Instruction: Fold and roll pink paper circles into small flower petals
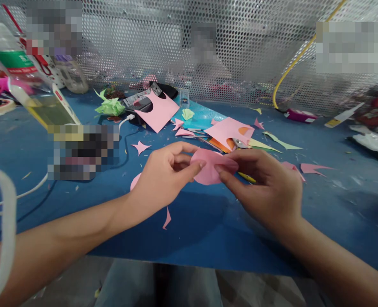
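Between my two hands is a round pink paper disc (212,171), lifted a little above the blue table. My left hand (168,170) pinches its left edge, thumb in front and fingers behind. On the right edge, my right hand (266,183) has the same kind of pinch, and the paper bends slightly there. Partly hidden by my left hand, another pink paper piece (134,182) with a curved edge lies on the table. A thin pink scrap (167,219) rests below the disc. Behind my hands lie pink sheets (158,111) with rounded cutouts.
A plastic bottle with yellow liquid (48,102) stands at the left, near a white cable (32,192). Crumpled green paper (110,106) and a blue folder (202,114) lie at the back. Perforated metal mesh (138,42) closes the table's far side. A yellow cable (291,66) hangs at right.
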The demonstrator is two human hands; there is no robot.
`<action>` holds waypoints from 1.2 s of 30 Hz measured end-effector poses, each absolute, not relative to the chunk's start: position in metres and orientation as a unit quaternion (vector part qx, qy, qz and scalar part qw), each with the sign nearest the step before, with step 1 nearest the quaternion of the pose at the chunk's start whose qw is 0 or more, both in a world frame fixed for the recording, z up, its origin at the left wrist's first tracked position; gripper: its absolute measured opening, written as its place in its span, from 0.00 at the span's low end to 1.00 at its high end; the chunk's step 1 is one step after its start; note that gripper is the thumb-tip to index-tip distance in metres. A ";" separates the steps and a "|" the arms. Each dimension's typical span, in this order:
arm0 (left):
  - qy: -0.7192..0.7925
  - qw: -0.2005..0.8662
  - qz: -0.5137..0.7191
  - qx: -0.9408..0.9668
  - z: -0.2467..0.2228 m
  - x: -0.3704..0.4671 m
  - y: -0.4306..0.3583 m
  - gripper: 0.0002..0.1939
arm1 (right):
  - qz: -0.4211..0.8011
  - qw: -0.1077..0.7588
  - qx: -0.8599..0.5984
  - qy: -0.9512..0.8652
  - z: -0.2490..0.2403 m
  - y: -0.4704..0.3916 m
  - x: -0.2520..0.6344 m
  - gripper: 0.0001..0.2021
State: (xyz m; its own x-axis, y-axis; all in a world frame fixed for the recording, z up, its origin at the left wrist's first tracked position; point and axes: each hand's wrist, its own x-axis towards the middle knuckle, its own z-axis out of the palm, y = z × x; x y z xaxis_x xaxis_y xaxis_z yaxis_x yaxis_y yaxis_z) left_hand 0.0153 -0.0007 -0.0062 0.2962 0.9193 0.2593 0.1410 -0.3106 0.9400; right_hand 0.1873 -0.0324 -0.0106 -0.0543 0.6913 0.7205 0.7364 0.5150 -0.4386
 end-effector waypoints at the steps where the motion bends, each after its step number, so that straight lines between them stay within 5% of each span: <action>1: 0.394 0.440 0.444 0.674 -0.006 0.015 -0.001 0.10 | -0.056 0.485 -0.485 -0.726 -0.011 -0.034 0.187 0.11; 5: 0.398 0.420 0.442 0.686 -0.006 0.014 -0.003 0.09 | -0.154 0.482 -0.461 -0.729 -0.009 -0.038 0.184 0.12; 26: 0.368 0.207 0.514 0.747 -0.003 0.014 -0.007 0.04 | -0.217 0.364 -0.362 -0.830 -0.008 -0.043 0.188 0.17; 36: 0.213 0.096 0.478 0.846 -0.010 0.012 -0.003 0.14 | -0.143 0.393 -0.435 -0.797 -0.009 -0.043 0.183 0.11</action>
State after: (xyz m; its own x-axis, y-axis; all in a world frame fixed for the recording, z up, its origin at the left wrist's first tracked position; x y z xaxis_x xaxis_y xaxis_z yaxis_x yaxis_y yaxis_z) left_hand 0.0115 -0.0027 -0.0099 0.4512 0.4526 0.7691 0.2690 -0.8907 0.3664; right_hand 0.1829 -0.0425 -0.0087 -0.3121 0.5817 0.7512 0.8062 0.5805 -0.1145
